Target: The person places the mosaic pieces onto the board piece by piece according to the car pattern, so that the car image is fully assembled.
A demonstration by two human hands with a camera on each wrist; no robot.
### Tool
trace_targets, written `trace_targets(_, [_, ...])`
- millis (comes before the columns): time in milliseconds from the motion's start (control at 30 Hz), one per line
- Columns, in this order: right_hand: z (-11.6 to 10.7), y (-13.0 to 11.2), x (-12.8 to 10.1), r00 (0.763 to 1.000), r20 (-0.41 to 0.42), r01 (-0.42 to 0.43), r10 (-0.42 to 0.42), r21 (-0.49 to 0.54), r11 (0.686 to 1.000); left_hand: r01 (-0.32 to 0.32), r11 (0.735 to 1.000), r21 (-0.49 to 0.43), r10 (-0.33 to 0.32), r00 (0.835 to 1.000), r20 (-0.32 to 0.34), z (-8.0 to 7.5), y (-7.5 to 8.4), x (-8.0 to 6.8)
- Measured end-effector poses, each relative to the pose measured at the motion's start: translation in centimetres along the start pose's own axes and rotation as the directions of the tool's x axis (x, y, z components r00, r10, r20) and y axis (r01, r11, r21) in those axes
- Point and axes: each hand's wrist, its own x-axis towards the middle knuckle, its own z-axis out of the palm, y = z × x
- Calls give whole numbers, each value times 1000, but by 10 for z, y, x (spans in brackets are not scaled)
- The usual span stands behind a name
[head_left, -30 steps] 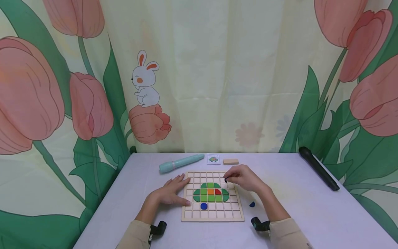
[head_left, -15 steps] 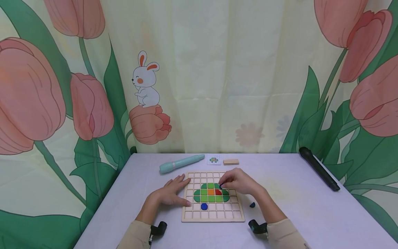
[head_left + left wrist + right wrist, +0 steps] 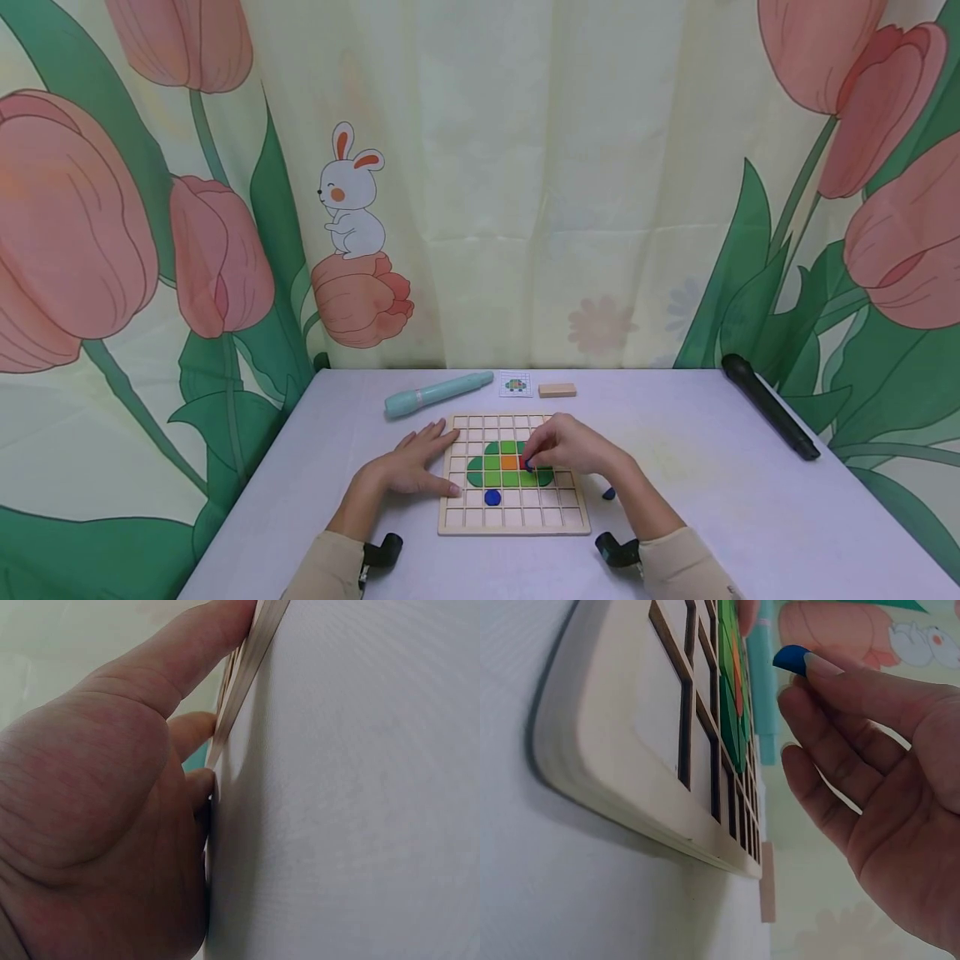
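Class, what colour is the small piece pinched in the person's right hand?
Blue: the small piece sits at the right hand's fingertips, clearest in the right wrist view.

A pale lilac-white counter stands against a curtain. A square wooden grid board lies flat on it near the front edge, in the middle. Behind the board, toward the curtain, three things lie in a row: a mint-green pen-shaped tube behind its left corner, a small white picture card behind its middle, and a small plain wooden block just right of the card. A small dark blue piece lies on the counter just right of the board. A black microphone lies far right of the board, angled along the counter's edge.
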Motion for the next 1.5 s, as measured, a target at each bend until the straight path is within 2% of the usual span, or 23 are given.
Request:
trace_targets(533, [10,-5,3,993,108,-48,50,-18,999,-3,1000,3,3,1000,-5,-2,2,-2])
trace_targets(800, [15,-6,2,988,153,-26,32,-43,999,2,1000,-4,-2,1000,7,-2,2,-1])
trace_targets(1500, [19,-5,1,982,177,-62,68,-41,997,-5,1000,-7,5,1000,-2,0,0,0])
